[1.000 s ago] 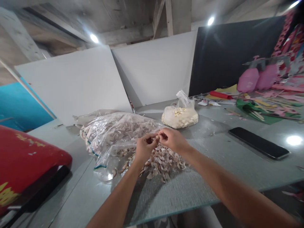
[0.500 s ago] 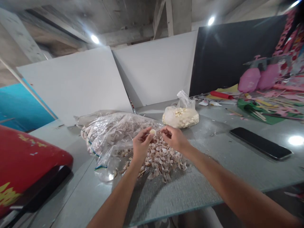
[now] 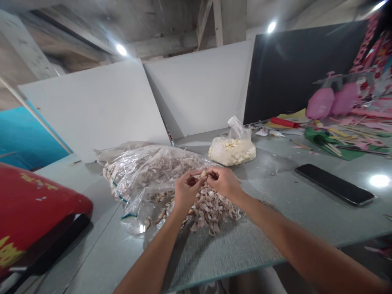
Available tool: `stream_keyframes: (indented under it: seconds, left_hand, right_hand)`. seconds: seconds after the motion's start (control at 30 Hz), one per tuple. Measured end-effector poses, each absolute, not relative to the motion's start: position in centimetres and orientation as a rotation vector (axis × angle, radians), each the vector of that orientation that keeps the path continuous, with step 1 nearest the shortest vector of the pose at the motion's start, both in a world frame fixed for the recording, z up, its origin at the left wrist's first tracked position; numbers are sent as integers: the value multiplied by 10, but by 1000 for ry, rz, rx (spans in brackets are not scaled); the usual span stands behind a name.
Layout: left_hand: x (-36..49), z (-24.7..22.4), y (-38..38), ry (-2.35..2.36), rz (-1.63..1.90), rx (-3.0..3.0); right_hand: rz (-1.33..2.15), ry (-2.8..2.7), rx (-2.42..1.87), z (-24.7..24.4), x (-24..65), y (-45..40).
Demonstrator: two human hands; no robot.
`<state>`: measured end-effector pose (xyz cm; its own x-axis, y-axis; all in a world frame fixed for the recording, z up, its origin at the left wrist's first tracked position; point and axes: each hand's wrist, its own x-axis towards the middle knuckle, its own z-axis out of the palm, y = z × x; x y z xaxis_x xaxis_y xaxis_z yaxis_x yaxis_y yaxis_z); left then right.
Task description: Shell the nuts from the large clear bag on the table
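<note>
A small pale garlic clove [image 3: 203, 174] sits between the fingertips of both hands, above a heap of papery peels [image 3: 211, 206]. My left hand [image 3: 186, 191] pinches it from the left, thumb and index finger closed. My right hand [image 3: 226, 182] has its fingertips pressed together against the clove's right side. Left of the hands lies a large clear plastic bag [image 3: 143, 163] full of peels, its mouth spread toward me with unpeeled cloves [image 3: 162, 198] in it. Behind my right hand stands a clear bag of peeled cloves [image 3: 234, 152].
A black phone [image 3: 335, 184] lies at the right on the grey table [image 3: 232, 249]. A red case [image 3: 36, 208] stands at the left edge. Pink spray bottles [image 3: 321, 103], green paper [image 3: 349, 153] and craft scraps cover the back right. White boards [image 3: 202, 90] lean behind.
My hands have come together. The right fingertips, apart from the clove before, now touch it. The clove has shifted slightly to the right, and its pale side no longer shows as clearly.
</note>
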<state>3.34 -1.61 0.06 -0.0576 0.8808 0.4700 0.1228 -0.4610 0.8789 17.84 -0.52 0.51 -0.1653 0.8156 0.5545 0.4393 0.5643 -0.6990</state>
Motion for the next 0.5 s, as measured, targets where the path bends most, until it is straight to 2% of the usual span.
stream_keyframes:
  seconds: [0.5]
  left_hand:
    - [30, 0, -7, 854, 1616, 1290]
  right_hand:
    - [454, -1824, -982, 7, 191, 1]
